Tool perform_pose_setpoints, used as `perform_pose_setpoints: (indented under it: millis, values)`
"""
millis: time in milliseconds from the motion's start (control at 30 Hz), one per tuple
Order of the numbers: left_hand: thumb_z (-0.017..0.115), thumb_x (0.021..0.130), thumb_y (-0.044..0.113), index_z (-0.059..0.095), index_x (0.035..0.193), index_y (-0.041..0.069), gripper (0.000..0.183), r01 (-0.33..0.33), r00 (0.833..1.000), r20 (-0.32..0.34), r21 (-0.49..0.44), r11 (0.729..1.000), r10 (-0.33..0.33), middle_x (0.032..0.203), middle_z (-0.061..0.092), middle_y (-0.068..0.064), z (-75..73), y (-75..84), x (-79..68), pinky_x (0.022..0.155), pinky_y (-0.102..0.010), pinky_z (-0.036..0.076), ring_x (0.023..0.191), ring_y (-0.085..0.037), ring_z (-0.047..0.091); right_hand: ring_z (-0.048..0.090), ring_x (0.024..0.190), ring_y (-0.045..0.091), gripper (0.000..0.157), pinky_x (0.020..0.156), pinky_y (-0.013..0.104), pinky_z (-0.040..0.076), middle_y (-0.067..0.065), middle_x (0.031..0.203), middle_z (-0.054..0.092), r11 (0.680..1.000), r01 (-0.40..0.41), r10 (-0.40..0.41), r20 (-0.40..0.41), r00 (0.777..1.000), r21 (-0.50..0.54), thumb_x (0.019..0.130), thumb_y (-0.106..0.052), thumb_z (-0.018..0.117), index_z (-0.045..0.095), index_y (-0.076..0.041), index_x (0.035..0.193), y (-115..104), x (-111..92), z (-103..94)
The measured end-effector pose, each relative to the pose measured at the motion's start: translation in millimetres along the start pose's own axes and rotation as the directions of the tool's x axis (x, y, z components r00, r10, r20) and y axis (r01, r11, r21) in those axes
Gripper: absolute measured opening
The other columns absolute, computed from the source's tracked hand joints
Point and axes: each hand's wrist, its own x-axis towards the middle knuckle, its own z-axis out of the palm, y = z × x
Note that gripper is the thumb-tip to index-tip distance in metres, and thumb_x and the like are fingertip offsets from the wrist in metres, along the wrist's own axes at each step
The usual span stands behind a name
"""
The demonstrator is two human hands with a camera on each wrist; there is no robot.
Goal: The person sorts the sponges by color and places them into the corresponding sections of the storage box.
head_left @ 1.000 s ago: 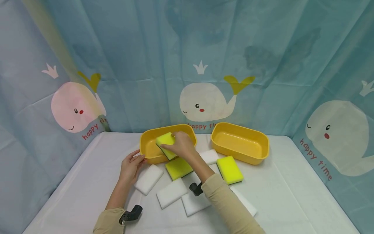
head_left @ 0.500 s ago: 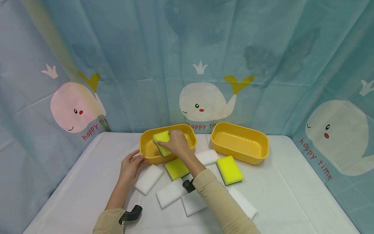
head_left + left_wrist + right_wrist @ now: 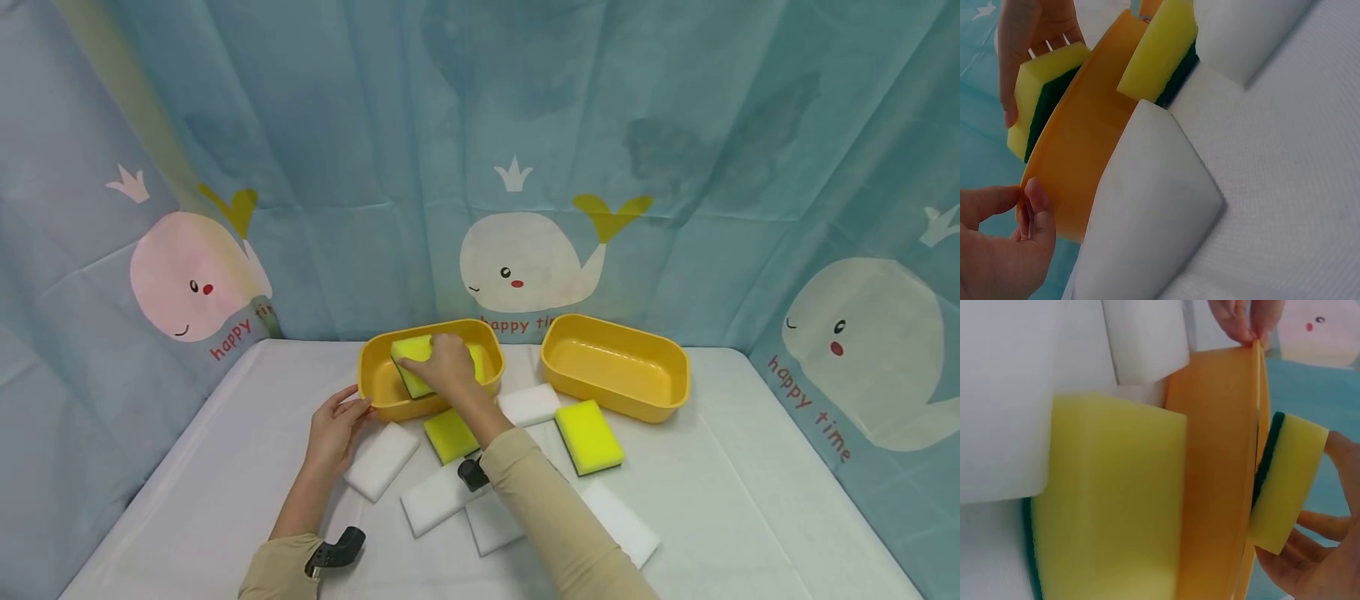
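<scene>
My right hand (image 3: 450, 367) grips a yellow sponge (image 3: 410, 358) with a dark green scouring layer. It holds the sponge tilted, green side down, within the rim of the left yellow tub (image 3: 386, 410). A brighter yellow patch shows in the tub just right of that hand, mostly hidden. My left hand (image 3: 333, 429) pinches the tub's near left rim between thumb and fingers, as the left wrist view shows. Against the tub's front lies another yellow sponge (image 3: 450, 435), partly covered by the right forearm. White sponge blocks (image 3: 382, 461) lie close to the left hand.
A second yellow tub (image 3: 618, 367) stands to the right with nothing in it. Before it lies a yellow sponge (image 3: 590, 437). Several white blocks (image 3: 618, 521) are spread across the white table (image 3: 750, 500). A blue whale-print curtain (image 3: 360, 250) hangs behind the table.
My right hand has carried the sponge slightly left and back, from the tub's front rim to inside its outline. The left hand has stayed on the rim.
</scene>
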Motion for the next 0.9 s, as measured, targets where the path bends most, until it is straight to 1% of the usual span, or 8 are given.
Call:
perform_pose_setpoints:
  millis: [300, 433, 500, 600, 667, 733, 833, 900]
  values:
    - [0.057, 0.109, 0.007, 0.03, 0.163, -0.001, 0.062, 0.002, 1.0, -0.002, -0.002, 1.0, -0.002, 0.101, 0.067, 0.004, -0.8, -1.3, 1.1, 0.09, -0.017, 0.059, 0.083, -0.002, 0.07, 0.065, 0.106, 0.021, 0.072, 0.094, 0.033, 0.059, 0.01, 0.129, 0.071, 1.0, 0.002, -0.002, -0.001, 1.0, 0.001, 0.093, -0.057, 0.076, 0.065, -0.005, 0.142, -7.9, 2.5, 3.3]
    - [0.058, 0.109, 0.007, 0.03, 0.163, -0.002, 0.062, -0.006, 1.0, -0.002, 0.0, 1.0, 0.006, 0.099, 0.068, 0.005, -0.7, -1.1, 1.2, 0.089, -0.016, 0.059, 0.083, -0.002, 0.07, 0.065, 0.102, 0.02, 0.072, 0.09, 0.032, 0.06, 0.009, 0.127, 0.071, 1.0, -0.005, 0.005, -0.02, 1.0, 0.017, 0.092, -0.057, 0.077, 0.065, -0.005, 0.141, -9.7, 3.2, 4.4]
    - [0.058, 0.109, 0.007, 0.03, 0.162, -0.002, 0.061, -0.01, 1.0, -0.001, 0.002, 1.0, 0.01, 0.099, 0.068, 0.005, -0.5, -0.6, 0.7, 0.088, -0.016, 0.059, 0.083, -0.002, 0.071, 0.064, 0.099, 0.02, 0.071, 0.087, 0.031, 0.059, 0.009, 0.124, 0.071, 1.0, -0.002, 0.003, -0.04, 0.999, 0.009, 0.092, -0.058, 0.077, 0.067, -0.005, 0.138, -9.7, 3.8, 5.2]
    - [0.057, 0.109, 0.008, 0.031, 0.162, -0.002, 0.06, -0.011, 1.0, -0.002, 0.011, 1.0, 0.011, 0.101, 0.068, 0.004, -0.7, -0.4, 0.6, 0.089, -0.016, 0.059, 0.084, -0.002, 0.071, 0.065, 0.092, 0.021, 0.066, 0.079, 0.029, 0.059, 0.011, 0.112, 0.071, 1.0, 0.007, -0.008, -0.054, 0.998, -0.004, 0.091, -0.06, 0.076, 0.071, -0.003, 0.124, -8.9, 4.1, 6.2]
    - [0.057, 0.109, 0.009, 0.032, 0.162, -0.001, 0.059, -0.011, 1.0, -0.008, 0.016, 1.0, 0.011, 0.102, 0.068, 0.003, -0.6, -0.4, 0.8, 0.089, -0.016, 0.059, 0.084, -0.002, 0.07, 0.068, 0.096, 0.022, 0.066, 0.082, 0.029, 0.06, 0.011, 0.112, 0.072, 1.0, 0.016, -0.016, -0.054, 0.998, -0.003, 0.091, -0.06, 0.076, 0.072, -0.002, 0.123, -8.0, 3.3, 6.6]
    - [0.057, 0.109, 0.009, 0.033, 0.162, -0.001, 0.058, -0.009, 1.0, -0.012, 0.016, 1.0, 0.009, 0.103, 0.067, 0.002, -0.6, -0.7, 1.3, 0.089, -0.016, 0.059, 0.083, -0.002, 0.07, 0.071, 0.105, 0.025, 0.067, 0.089, 0.032, 0.062, 0.013, 0.117, 0.073, 1.0, 0.027, -0.027, -0.042, 0.999, 0.012, 0.092, -0.059, 0.076, 0.072, -0.001, 0.125, -6.4, 2.6, 6.8]
    - [0.057, 0.109, 0.009, 0.034, 0.161, -0.001, 0.058, -0.008, 1.0, -0.018, 0.013, 1.0, 0.009, 0.104, 0.067, 0.001, -0.3, -0.9, 1.4, 0.089, -0.016, 0.059, 0.083, -0.001, 0.07, 0.067, 0.123, 0.029, 0.072, 0.103, 0.038, 0.058, 0.015, 0.135, 0.069, 0.998, 0.04, -0.039, -0.025, 0.999, 0.053, 0.094, -0.055, 0.077, 0.066, 0.0, 0.139, -3.1, 0.8, 6.3]
    - [0.057, 0.109, 0.008, 0.034, 0.161, -0.001, 0.057, -0.009, 1.0, -0.019, 0.013, 1.0, 0.009, 0.104, 0.067, 0.0, -0.3, -1.1, 1.6, 0.09, -0.016, 0.059, 0.083, -0.001, 0.07, 0.066, 0.127, 0.03, 0.071, 0.107, 0.04, 0.056, 0.015, 0.139, 0.067, 0.997, 0.048, -0.047, -0.013, 0.999, 0.064, 0.095, -0.053, 0.076, 0.064, -0.001, 0.141, -0.5, 0.2, 6.2]
